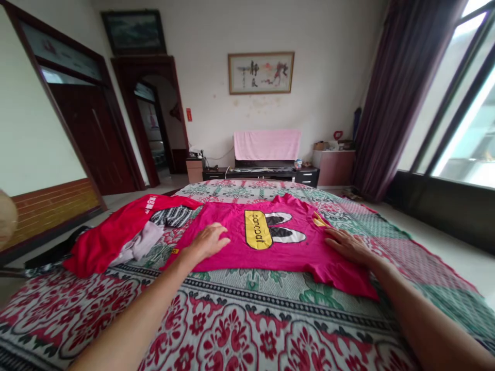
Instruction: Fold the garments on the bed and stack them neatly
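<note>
A magenta T-shirt lies spread out sideways, its hem toward the left and its neck toward the right. On its front is a yellow and white print with the word "pancoat". My left hand rests on the shirt near the hem, fingers loosely bent and apart. Over by the neckline, my right hand lies flat on the fabric with its fingers stretched out. Neither hand grips the cloth. One sleeve spreads toward me below the right hand, and the other points away at the back.
To the left is a heap of clothes with a red garment, a pale pink one and a black-and-white striped one. A patterned cloth covers the surface under everything. Beyond stands a low black cabinet.
</note>
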`<state>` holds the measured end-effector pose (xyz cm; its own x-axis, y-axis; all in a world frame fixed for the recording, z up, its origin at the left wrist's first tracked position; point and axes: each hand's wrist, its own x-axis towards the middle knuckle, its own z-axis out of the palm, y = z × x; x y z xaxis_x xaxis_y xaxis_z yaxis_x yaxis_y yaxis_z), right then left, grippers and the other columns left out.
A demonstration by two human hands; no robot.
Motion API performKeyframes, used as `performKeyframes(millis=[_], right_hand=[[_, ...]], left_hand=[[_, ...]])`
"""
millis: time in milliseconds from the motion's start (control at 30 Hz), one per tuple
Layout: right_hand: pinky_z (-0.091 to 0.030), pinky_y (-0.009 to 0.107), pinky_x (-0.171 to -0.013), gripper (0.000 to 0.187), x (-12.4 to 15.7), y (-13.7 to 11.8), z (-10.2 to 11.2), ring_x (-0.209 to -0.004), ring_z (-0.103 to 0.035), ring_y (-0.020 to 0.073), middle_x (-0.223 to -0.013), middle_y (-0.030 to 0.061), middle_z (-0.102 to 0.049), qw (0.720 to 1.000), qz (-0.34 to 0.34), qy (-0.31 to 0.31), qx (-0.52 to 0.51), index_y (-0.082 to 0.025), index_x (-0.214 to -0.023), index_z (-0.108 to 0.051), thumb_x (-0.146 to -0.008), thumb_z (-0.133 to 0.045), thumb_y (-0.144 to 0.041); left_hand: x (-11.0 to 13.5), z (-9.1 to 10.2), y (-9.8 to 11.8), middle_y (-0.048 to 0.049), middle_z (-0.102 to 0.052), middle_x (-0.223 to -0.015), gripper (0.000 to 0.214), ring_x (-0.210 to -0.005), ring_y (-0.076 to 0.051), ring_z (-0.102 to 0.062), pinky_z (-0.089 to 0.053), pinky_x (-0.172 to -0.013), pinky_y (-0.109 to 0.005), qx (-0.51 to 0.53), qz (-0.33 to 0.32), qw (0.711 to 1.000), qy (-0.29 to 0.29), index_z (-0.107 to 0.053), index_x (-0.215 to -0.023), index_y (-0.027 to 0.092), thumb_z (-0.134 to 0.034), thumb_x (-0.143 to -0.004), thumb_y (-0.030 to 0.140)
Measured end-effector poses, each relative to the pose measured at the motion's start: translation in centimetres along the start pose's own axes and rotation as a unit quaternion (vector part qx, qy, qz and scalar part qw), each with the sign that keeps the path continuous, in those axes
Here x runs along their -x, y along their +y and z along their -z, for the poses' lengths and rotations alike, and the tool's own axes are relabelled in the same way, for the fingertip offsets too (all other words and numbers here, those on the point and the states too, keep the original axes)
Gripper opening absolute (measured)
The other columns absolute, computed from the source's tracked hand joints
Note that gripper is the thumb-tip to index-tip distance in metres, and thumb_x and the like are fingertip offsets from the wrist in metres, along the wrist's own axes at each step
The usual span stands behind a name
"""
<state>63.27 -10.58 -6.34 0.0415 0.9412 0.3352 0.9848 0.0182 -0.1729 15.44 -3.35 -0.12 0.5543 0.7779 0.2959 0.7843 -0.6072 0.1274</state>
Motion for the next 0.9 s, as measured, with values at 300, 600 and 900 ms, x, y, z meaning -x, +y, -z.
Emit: performKeyframes(millis=[300,600,900], right_hand=[[-0.046,0.047,-0.099,0.045,-0.9,-5.3,1.4,-0.116,-0.058,0.0303,-0.127,0.0138,-0.061,0.992,0.091,0.043,-0.07,-0.019,-0.12,-0.061,-0.084,-0.047,-0.041],[-0.037,0.05,-0.108,0.055,1.0,-11.6,1.1,-0.128,-0.047,0.0308,-0.14,0.0134,-0.05,0.985,0.113,-0.095,-0.088,-0.02,-0.133,-0.053,-0.087,-0.046,-0.05],[-0.024,0.055,-0.113,0.066,3.4,-12.9,1.9,-0.139,-0.03,0.0312,-0.151,0.0098,-0.035,0.987,0.085,-0.127,-0.048,-0.023,-0.143,-0.042,-0.09,-0.032,-0.062]], left_hand=[[6.3,-1.5,-9.2,-0.0144,-0.047,-0.142,0.054,-0.132,-0.027,-0.043,-0.033,-0.109,-0.037,-0.042,0.117,0.992,-0.01,-0.06,-0.125,0.016,-0.048,-0.083,0.049],[7.9,-1.6,-8.1,-0.0105,-0.031,-0.154,0.061,-0.139,-0.031,-0.03,-0.026,-0.109,-0.053,-0.025,0.15,0.986,-0.07,-0.046,-0.14,0.025,-0.036,-0.088,0.055],[8.5,-0.4,-8.2,-0.0112,-0.025,-0.156,0.078,-0.142,-0.032,-0.023,-0.021,-0.112,-0.052,0.019,0.134,0.986,-0.1,-0.041,-0.144,0.021,-0.042,-0.08,0.066]])
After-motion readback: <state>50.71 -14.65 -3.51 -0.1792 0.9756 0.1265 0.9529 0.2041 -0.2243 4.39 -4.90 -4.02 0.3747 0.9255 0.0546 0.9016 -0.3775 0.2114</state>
